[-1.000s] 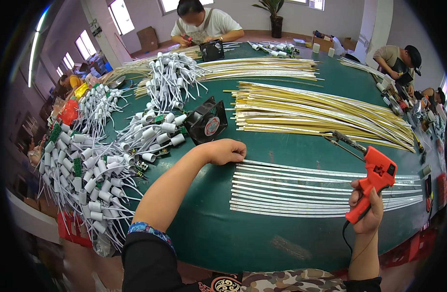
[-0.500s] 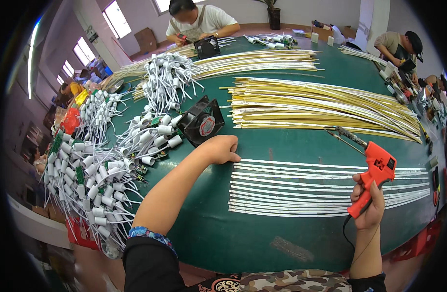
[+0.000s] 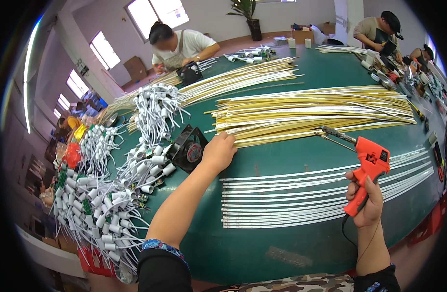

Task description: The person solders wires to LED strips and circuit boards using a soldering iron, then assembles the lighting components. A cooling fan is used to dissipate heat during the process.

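the person's right hand (image 3: 367, 204) is wrapped around the handle of a red soldering gun (image 3: 372, 158), raised over the table with its metal tip pointing left and a black cord (image 3: 347, 232) hanging from the grip. the left hand (image 3: 219, 152) reaches forward to the near left end of a broad bundle of yellow and white strips (image 3: 311, 114), its fingers curled downward; whether they pinch a strip or merely rest there cannot be told, since the back of the hand hides the fingertips. just left of that hand a black square fan (image 3: 188, 148) stands on the green table (image 3: 209, 253). nearer the person, a row of thin white strips (image 3: 282, 194) lies side by side, passing behind the right hand in the view. white cylindrical lamp sockets (image 3: 99, 204) with white wires are heaped at the left, and across the table a co-worker (image 3: 191, 46) in a white top bends forward.
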Demonstrator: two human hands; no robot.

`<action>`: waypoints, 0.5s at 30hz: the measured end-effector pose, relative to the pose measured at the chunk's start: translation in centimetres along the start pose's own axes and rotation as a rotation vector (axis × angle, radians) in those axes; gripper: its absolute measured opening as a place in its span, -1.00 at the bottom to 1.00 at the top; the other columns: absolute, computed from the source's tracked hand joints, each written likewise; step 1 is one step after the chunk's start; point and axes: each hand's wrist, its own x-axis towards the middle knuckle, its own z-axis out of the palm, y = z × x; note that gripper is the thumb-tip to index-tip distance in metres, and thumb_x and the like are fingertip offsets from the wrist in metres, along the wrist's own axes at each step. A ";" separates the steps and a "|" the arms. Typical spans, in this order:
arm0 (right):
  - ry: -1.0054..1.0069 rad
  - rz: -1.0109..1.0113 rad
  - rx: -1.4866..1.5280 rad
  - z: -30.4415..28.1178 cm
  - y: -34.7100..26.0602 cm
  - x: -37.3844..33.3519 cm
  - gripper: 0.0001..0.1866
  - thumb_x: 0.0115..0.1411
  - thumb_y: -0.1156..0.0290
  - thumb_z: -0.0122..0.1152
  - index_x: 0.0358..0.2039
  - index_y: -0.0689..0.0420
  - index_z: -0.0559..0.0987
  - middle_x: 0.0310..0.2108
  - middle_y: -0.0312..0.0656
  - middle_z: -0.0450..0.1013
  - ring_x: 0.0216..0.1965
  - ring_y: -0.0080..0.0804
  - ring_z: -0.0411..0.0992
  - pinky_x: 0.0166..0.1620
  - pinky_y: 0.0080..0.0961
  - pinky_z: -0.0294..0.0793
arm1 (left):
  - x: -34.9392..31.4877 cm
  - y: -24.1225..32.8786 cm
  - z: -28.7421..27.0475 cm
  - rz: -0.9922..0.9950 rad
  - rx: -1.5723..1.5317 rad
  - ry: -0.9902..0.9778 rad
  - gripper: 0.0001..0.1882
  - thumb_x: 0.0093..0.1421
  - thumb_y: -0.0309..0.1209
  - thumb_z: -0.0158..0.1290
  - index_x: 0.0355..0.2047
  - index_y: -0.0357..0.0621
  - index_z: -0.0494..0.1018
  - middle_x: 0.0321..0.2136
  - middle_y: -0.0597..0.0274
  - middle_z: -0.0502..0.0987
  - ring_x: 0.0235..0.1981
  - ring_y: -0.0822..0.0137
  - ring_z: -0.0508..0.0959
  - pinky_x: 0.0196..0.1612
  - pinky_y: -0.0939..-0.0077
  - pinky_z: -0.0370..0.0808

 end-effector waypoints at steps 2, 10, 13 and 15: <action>0.005 0.017 0.025 0.1 -0.1 0.1 -0.69 0.30 0.34 -0.02 -0.01 0.22 0.33 -0.19 0.03 0.49 -0.45 -0.52 0.43 -0.41 -0.61 0.41 | 1.0 -0.8 1.0 0.103 0.194 -0.038 -0.82 0.09 -0.33 0.13 -0.34 -0.14 0.47 -0.22 0.10 0.48 -0.20 0.04 0.51 -0.15 0.18 0.48; 0.007 -0.007 0.039 0.0 -1.1 0.2 -0.67 0.30 0.34 -0.04 0.02 0.23 0.31 -0.17 0.02 0.48 -0.45 -0.53 0.41 -0.41 -0.62 0.40 | 1.4 -1.8 2.1 0.249 0.187 -0.002 -0.92 0.11 -0.44 0.05 -0.40 -0.17 0.42 -0.32 0.07 0.45 -0.23 0.02 0.48 -0.20 0.17 0.46; 0.001 -0.010 0.041 -0.1 -1.2 0.3 -0.66 0.31 0.34 -0.06 0.04 0.23 0.31 -0.16 0.02 0.47 -0.46 -0.53 0.39 -0.40 -0.61 0.40 | 1.2 -1.7 1.5 0.303 0.218 -0.013 -0.91 0.10 -0.45 0.04 -0.40 -0.19 0.39 -0.33 0.05 0.43 -0.22 0.01 0.48 -0.19 0.16 0.45; 0.008 -0.017 0.039 -0.1 -1.2 0.3 -0.65 0.31 0.34 -0.05 0.04 0.24 0.31 -0.16 0.02 0.47 -0.46 -0.54 0.39 -0.40 -0.61 0.40 | 1.1 -1.7 0.8 0.362 0.255 -0.006 -0.92 0.08 -0.49 0.00 -0.39 -0.20 0.36 -0.38 0.05 0.42 -0.28 0.01 0.49 -0.24 0.16 0.46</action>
